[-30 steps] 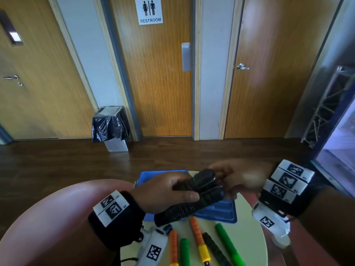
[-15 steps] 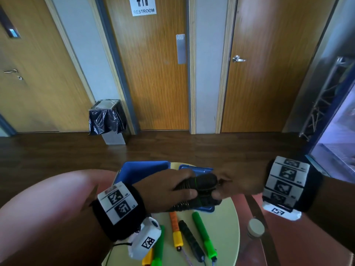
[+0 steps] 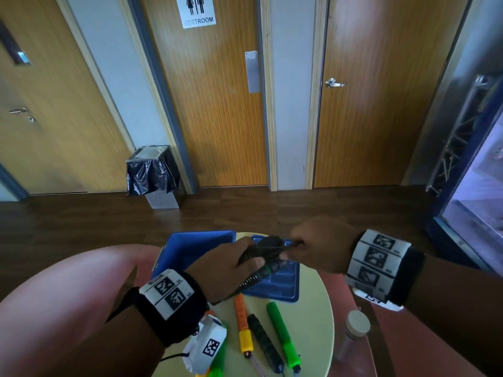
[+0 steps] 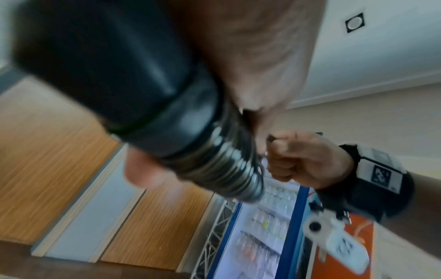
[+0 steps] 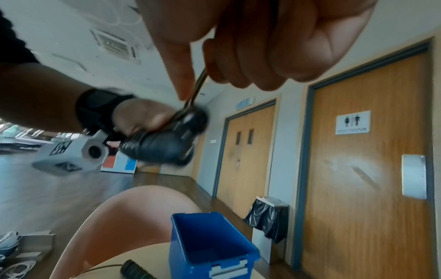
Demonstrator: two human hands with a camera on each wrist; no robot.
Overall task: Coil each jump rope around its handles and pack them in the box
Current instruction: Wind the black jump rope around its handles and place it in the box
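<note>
Gripping a pair of black jump rope handles [image 3: 265, 257] bundled together, the left hand [image 3: 223, 270] has its fingers and thumb curled round them above the far part of the round table [image 3: 313, 322]. Turns of black cord [image 4: 236, 166] lie wound side by side around the handles near their far end, as the left wrist view shows. The right hand [image 3: 321, 244] is just beside the bundle, closed into a fist with the free end of that cord pinched between thumb and forefinger; the short stretch from fist to handles looks taut.

Below the hands, an open blue box [image 5: 210, 243] stands at the far left edge of the table, with white latches on its near wall. Its blue lid [image 3: 277, 284] lies flat just to the right of it, under the held bundle.

On the near part of the table lie more handles, close together and roughly parallel: an orange handle with a yellow end [image 3: 242, 322], a black handle [image 3: 262, 341] and a green handle [image 3: 281, 333], each with its cord end toward the near edge. Another green handle [image 3: 217, 360] shows partly behind the left wrist camera. A clear bottle with a pale cap [image 3: 356, 325] stands just off the right edge of the table.
</note>
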